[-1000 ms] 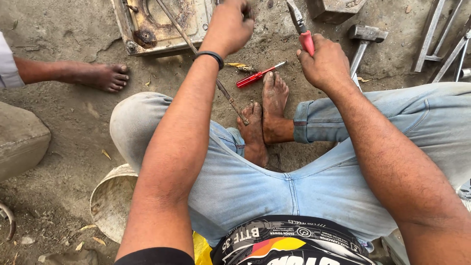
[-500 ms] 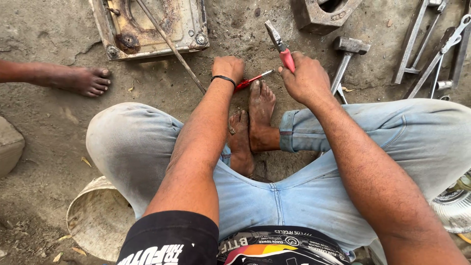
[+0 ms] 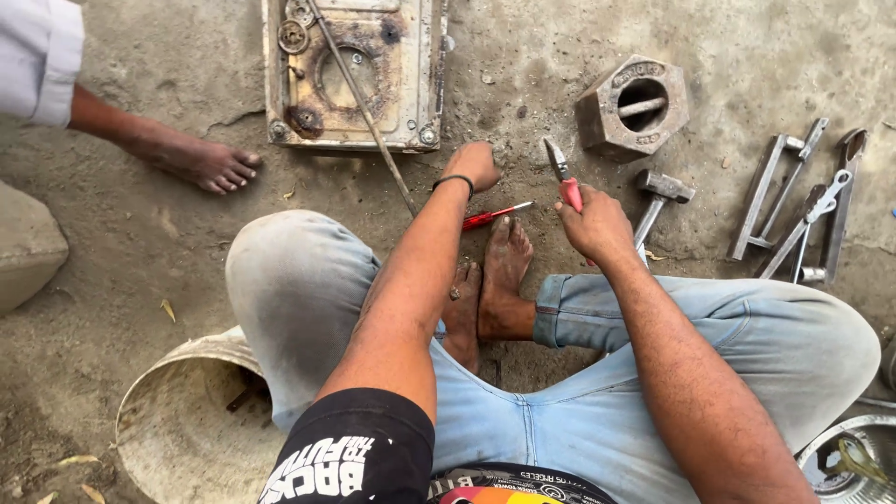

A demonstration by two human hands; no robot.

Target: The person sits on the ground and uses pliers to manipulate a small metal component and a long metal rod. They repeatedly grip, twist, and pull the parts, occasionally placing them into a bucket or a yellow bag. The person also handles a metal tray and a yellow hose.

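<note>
At the bottom of the frame a person sits cross-legged on dusty ground in pale jeans, bare feet [image 3: 490,285] tucked together at the centre. A dirty bucket [image 3: 177,420] lies at the lower left beside the left knee, and a round metal pan [image 3: 854,457] shows at the lower right corner.

The right hand [image 3: 597,224] rests just right of centre, its fingers wrapped tight around the red handles of a pair of pliers [image 3: 563,177], whose grey nose points up and slightly left. The left hand [image 3: 476,163], with a dark band on the wrist, reaches to the ground just above centre; its fingers are curled downward against the dirt, and whether they pinch anything cannot be told. A red-handled screwdriver [image 3: 495,215] lies on the ground between the hands, just above the toes.

Right of the pliers lies a hammer [image 3: 658,201], and farther right a cluster of metal tools [image 3: 803,205]. Above it sits a hexagonal metal block [image 3: 635,107]. At the top centre lies a rusty rectangular metal housing [image 3: 350,75] with a thin rod [image 3: 369,117] slanting across it. Another person's bare foot [image 3: 201,159] shows at the upper left.
</note>
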